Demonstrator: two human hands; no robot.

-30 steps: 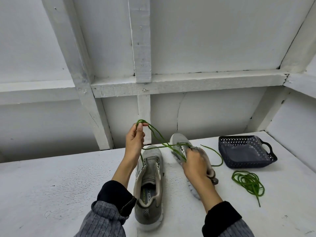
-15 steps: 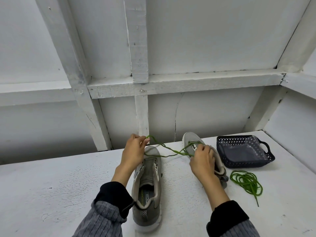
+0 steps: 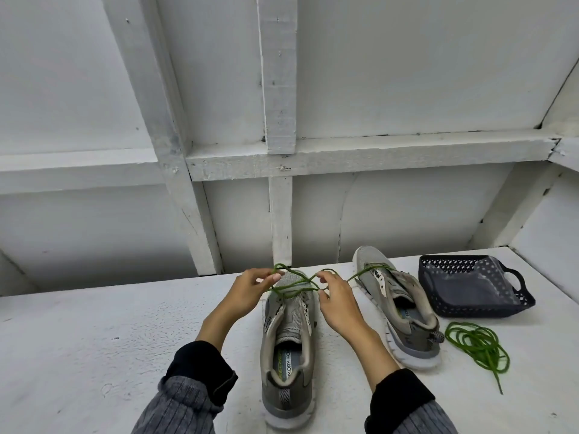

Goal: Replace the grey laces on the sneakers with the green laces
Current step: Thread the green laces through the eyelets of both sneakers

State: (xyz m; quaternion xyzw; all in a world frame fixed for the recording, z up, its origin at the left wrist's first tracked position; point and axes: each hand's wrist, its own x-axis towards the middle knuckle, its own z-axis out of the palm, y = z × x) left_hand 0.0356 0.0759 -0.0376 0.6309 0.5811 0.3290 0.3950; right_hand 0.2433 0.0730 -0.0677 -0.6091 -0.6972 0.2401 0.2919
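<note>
Nearest, below both sets of fingers, a grey mesh sneaker stands upright on the white painted table. Left hand and right hand each pinch a strand of the thin green lace above its toe. Beyond the right fingers, the lace trails over a second grey sneaker; pulling could snag it there. A coiled spare green lace and a dark perforated plastic basket lie farther right.

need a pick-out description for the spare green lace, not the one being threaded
On the white table, look to the right end, where a dark perforated basket sits. Just in front of it, beside the right sneaker, lies the spare green lace: a loose coil flat on the table, touched by neither hand.
</note>
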